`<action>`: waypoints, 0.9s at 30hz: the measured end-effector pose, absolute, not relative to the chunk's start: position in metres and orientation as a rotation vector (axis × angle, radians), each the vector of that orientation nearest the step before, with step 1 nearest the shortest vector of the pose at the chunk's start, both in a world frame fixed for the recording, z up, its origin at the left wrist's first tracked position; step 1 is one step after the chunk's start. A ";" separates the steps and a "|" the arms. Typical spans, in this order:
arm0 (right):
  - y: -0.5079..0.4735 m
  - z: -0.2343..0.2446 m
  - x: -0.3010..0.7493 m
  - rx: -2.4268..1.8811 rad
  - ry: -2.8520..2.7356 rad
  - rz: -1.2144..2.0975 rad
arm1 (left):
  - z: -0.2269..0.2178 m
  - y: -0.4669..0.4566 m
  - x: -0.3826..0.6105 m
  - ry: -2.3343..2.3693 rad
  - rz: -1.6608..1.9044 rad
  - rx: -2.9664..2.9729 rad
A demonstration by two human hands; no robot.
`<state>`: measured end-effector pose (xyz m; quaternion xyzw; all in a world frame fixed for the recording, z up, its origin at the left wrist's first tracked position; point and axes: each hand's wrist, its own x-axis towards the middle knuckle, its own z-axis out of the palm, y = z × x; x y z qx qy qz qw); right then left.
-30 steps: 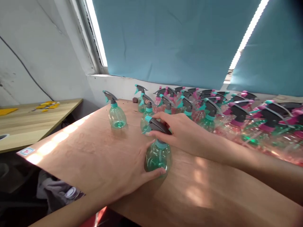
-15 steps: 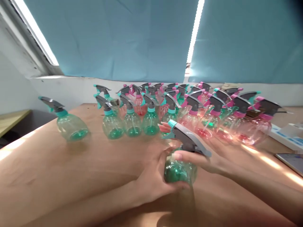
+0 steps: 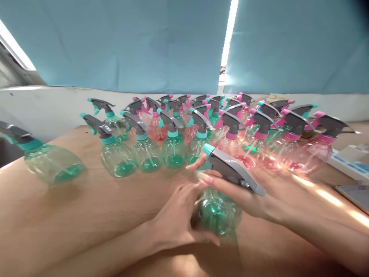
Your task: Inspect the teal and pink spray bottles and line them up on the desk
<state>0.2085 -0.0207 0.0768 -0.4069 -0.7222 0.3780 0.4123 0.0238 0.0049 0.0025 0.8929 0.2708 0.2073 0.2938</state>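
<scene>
A clear green spray bottle (image 3: 220, 215) with a grey and turquoise trigger head (image 3: 233, 165) is tilted just above or on the near table, between my hands. My right hand (image 3: 242, 196) is closed round its neck under the trigger head, fingertips showing past the far side. My left hand (image 3: 178, 219) curves round the left side of the bottle's body, thumb low in front and fingers behind it; a small gap shows at the palm. Nearest beyond my hands stands a row of similar bottles, green ones (image 3: 174, 152) to the left and pink ones (image 3: 253, 148) to the right.
Several more spray bottles stand behind that row, near the wall. One green bottle (image 3: 53, 163) stands apart at the left of the wooden table (image 3: 115, 204). A white and blue box (image 3: 350, 163) and a phone (image 3: 353, 198) lie at the right. Blue blinds (image 3: 144, 46) hang behind.
The view has turned, so the standing bottles at the left appear farther left and larger. My left hand's grip looks looser, with its palm slightly off the bottle. My right hand still holds the neck.
</scene>
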 end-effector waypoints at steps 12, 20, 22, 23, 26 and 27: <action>-0.012 0.077 0.223 -1.182 -1.739 0.806 | -0.007 0.022 0.009 0.900 0.314 2.639; -0.011 0.072 0.222 -1.143 -1.724 0.797 | -0.009 0.022 0.010 0.896 0.312 2.675; -0.011 0.074 0.221 -1.153 -1.731 0.823 | -0.008 0.022 0.010 0.892 0.306 2.678; -0.010 0.076 0.221 -1.160 -1.743 0.839 | -0.008 0.022 0.010 0.897 0.299 2.681; -0.009 0.086 0.221 -1.180 -1.790 0.832 | -0.006 0.021 0.011 0.905 0.262 2.702; -0.008 0.090 0.222 -1.187 -1.811 0.818 | -0.005 0.021 0.012 0.908 0.243 2.712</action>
